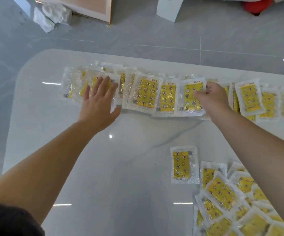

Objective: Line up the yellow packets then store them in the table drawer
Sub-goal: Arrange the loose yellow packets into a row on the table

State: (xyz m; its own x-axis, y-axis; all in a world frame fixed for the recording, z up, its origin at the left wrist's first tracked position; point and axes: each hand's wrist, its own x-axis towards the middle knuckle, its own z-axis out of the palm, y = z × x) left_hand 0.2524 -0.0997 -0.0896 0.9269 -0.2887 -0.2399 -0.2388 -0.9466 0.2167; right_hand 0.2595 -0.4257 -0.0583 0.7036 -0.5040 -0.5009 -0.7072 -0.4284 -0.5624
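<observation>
Head view: left hand (pixel 98 99) spread flat steadies the row (pixel 146 92), right hand (pixel 212 97) pinches 1 yellow packet (pixel 189 96), which should land evenly overlapped.

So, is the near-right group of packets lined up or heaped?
Heaped: the near-right packets overlap at differing angles, unlike the row farther back.
</observation>
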